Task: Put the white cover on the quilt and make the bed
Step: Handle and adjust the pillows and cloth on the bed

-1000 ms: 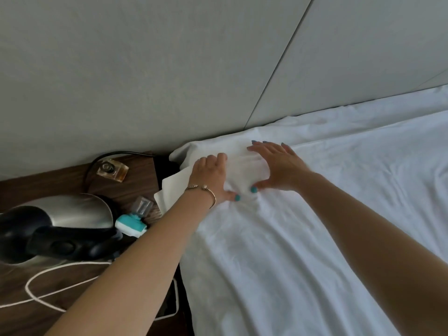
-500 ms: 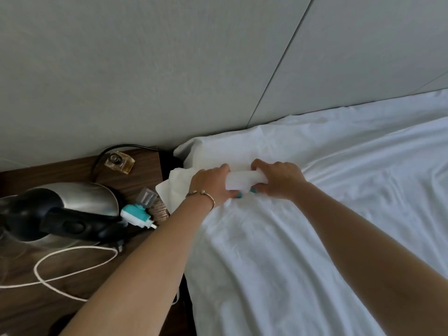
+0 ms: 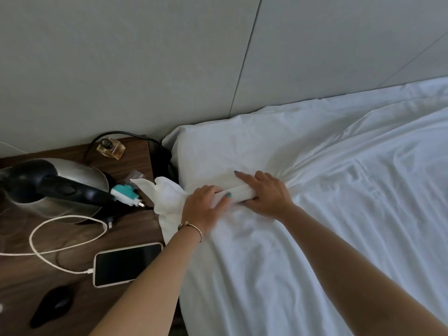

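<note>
With our left hand [image 3: 202,206] and right hand [image 3: 268,194] gripping the rolled white cover [image 3: 238,191] at the bed's [image 3: 315,238] corner, its loose tail could sweep the perfume bottle [image 3: 112,148] off the desk [image 3: 29,282].

A bed [image 3: 242,146] is covered by a wrinkled white cover [image 3: 327,214]. Beside it, a dark wooden bedside table [image 3: 135,229] is shown, on which a steel kettle [image 3: 55,185], a perfume bottle [image 3: 111,149], a phone [image 3: 126,264] with a white cable [image 3: 46,243] attached, and a teal plug [image 3: 124,195] are laid.
</note>
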The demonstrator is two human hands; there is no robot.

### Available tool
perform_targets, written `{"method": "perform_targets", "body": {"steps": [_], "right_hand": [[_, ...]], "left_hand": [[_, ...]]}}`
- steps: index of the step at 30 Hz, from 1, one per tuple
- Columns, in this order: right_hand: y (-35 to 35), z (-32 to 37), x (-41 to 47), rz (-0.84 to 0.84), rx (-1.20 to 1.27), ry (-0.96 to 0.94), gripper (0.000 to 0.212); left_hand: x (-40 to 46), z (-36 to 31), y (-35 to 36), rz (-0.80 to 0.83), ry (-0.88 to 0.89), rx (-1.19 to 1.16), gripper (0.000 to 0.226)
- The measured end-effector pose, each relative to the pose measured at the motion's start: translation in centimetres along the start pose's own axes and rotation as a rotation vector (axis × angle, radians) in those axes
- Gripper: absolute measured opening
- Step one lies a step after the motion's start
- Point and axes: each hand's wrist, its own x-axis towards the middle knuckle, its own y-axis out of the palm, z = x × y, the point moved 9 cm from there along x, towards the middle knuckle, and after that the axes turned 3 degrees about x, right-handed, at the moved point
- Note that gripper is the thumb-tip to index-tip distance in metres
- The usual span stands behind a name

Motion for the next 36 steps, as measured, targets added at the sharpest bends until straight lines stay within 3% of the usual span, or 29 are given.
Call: {"method": "perform_targets", "body": {"steps": [3,6,9,12,15,17,22,25,28,30,32,36], "right_hand": [[0.9,-0.5,-2.4,0.067,0.066,0.013,0.084],[1.0,-1.1,-4.3,0.083,0.163,0.066,0.062],[0.5,-1.6,-4.8,0.022,0.221,0.15,0.039],[0.1,-2.3,-4.8,0.052,0.287,0.282,0.038],[-0.3,-1.4,-4.0,0.115,0.082,0.212,0.073],[0.0,-0.8,-3.6,0.124,-0.046,0.153,0.085],[-0.9,0.3,-1.0,0.022,-0.406,-0.086,0.079],[-0.4,1.2,1.3,0.167,-0.469,-0.235,0.082],[0.5,0.0,1.6,0.397,-0.121,-0.049,0.072],[1.1,-1.0,0.7,0.444,0.18,0.091,0.059],[1.1,-1.2,-0.1,0.38,0.278,0.159,0.051],[0.5,-0.8,-2.4,0.085,0.271,0.205,0.04]], "left_hand": [[-1.1,1.2,0.2,-0.017,-0.198,-0.266,0.033],[-1.9,1.5,0.6,-0.094,-0.235,-0.281,0.01],[-3.0,1.7,0.6,-0.191,-0.294,-0.327,0.04],[-3.3,0.7,0.0,-0.232,-0.177,-0.104,0.067],[-2.4,-1.5,0.0,-0.16,-0.001,0.347,0.071],[-1.3,-3.0,0.3,-0.106,0.117,0.571,0.068],[1.9,-1.7,2.0,0.164,0.11,0.567,0.069],[2.7,-1.2,2.1,0.224,0.1,0.509,0.07],[2.7,-0.9,1.8,0.222,0.072,0.416,0.064],[2.3,-0.7,1.8,0.191,0.065,0.343,0.058],[1.5,-0.6,1.7,0.126,0.073,0.285,0.053],[-0.5,-0.6,1.5,-0.086,0.12,0.229,0.045]]}}
